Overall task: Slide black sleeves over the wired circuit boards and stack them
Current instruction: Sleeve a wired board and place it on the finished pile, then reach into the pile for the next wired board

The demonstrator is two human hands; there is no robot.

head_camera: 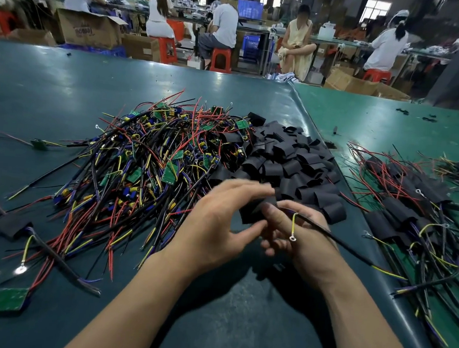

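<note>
Hands (259,228) around black sleeve (255,210)

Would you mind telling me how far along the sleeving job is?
Done: a small stack of sleeved boards lies on the right. In hand: the right hand holds a wired board while the left hand works a sleeve on. Left: a large pile of bare boards and loose sleeves.
</note>
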